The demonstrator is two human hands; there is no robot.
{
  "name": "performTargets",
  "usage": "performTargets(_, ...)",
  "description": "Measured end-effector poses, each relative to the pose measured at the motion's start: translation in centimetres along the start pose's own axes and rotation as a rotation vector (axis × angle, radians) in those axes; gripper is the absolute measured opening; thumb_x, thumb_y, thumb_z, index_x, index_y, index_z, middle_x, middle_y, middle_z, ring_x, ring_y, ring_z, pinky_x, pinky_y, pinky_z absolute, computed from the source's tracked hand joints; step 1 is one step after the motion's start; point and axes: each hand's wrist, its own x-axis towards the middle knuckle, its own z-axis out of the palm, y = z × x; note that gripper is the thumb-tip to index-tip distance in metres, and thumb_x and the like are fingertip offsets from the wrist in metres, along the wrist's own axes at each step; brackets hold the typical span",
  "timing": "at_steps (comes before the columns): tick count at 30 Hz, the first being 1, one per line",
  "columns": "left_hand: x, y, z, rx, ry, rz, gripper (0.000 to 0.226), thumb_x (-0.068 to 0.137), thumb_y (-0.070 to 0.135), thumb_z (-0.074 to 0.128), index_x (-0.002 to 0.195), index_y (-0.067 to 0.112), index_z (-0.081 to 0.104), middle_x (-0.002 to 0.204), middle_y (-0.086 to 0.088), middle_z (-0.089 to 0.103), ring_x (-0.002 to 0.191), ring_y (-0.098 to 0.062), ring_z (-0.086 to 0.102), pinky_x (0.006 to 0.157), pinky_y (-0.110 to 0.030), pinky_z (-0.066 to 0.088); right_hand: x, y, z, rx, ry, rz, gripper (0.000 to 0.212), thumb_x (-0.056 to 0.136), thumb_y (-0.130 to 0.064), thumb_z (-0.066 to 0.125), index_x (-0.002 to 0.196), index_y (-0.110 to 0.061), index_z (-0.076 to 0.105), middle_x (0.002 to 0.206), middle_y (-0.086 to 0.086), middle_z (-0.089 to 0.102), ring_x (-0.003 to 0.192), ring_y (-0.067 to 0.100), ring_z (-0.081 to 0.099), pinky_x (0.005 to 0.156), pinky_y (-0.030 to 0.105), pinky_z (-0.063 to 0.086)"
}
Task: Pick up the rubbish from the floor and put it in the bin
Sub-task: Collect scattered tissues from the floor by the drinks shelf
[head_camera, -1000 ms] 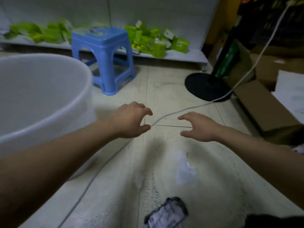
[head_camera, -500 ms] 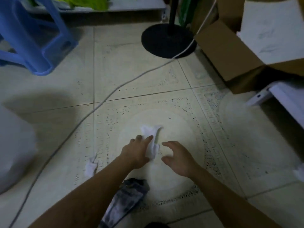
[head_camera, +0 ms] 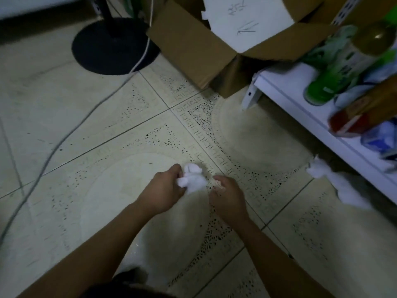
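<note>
Low over the tiled floor [head_camera: 64, 104], the left hand [head_camera: 165, 192] squeezes a white tissue wad [head_camera: 192, 179], its long side pointing toward 11 o'clock. At 3 o'clock, the right hand [head_camera: 227, 195] pinches a small pale scrap [head_camera: 217, 184].

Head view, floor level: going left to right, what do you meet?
Grey cable trailing over the tiles → left hand → crumpled white tissue it grips → right hand → second crumpled white tissue by the shelf.
</note>
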Motion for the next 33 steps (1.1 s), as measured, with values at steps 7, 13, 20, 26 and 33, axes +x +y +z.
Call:
performTargets(7, 3.6, 5.6, 2.4, -0.17, -0.087, 0.201, 0.005, 0.086, 0.012, 0.061, 0.089, 0.017, 0.061, 0.07, -0.003, 0.065, 0.057, -0.01, 0.056, 0.051, -0.016, 0.037, 3.6, 6.9, -6.8, -0.148, 0.269, 0.221, 0.042, 0.083, -0.02, 0.062, 0.124, -0.018, 0.057, 0.134, 0.011, 0.051, 0.123, 0.028, 0.045, 0.104, 0.037, 0.037)
performTargets(13, 6.1, 9.3, 5.0, -0.262, -0.203, 0.287, 0.019, 0.091, 0.015, 0.053, 0.091, 0.004, 0.068, 0.077, -0.007, 0.071, 0.056, -0.004, 0.059, 0.052, -0.012, 0.042, 5.4, 13.9, -16.0, -0.456, 0.358, 0.575, 0.067, 0.08, -0.043, 0.061, 0.14, -0.032, 0.035, 0.156, 0.018, 0.015, 0.141, 0.038, 0.017, 0.111, 0.055, 0.018)
performTargets(20, 8.5, 10.9, 6.5, -0.164, -0.286, 0.313, 0.015, 0.089, 0.016, 0.058, 0.094, 0.026, 0.068, 0.076, 0.004, 0.071, 0.057, 0.005, 0.061, 0.049, -0.007, 0.041, 8.0, 15.5, -17.8, -0.541, 0.093, 0.435, 0.066, 0.085, -0.043, 0.055, 0.143, -0.02, 0.031, 0.152, 0.011, 0.029, 0.138, 0.031, 0.028, 0.109, 0.051, 0.03)
performTargets(26, 8.7, 10.3, 7.5, -0.198, -0.29, 0.287, 0.017, 0.086, 0.017, 0.063, 0.092, 0.032, 0.067, 0.074, 0.013, 0.071, 0.063, 0.003, 0.064, 0.053, -0.005, 0.042, 6.7, 16.8, -19.5, -0.572, 0.512, 0.231, 0.02, 0.091, -0.019, 0.052, 0.101, -0.02, 0.069, 0.103, 0.007, 0.071, 0.089, 0.021, 0.064, 0.087, 0.034, 0.049)
performTargets(33, 8.9, 10.1, 9.3, -0.146, -0.295, 0.24, 0.014, 0.086, 0.022, 0.062, 0.095, 0.032, 0.065, 0.081, 0.011, 0.07, 0.064, 0.002, 0.064, 0.051, -0.009, 0.041, 3.1, 21.0, -20.2, -0.398, 0.467, 0.549, 0.023, 0.089, -0.016, 0.049, 0.109, -0.014, 0.06, 0.111, 0.013, 0.063, 0.101, 0.027, 0.06, 0.092, 0.046, 0.05)
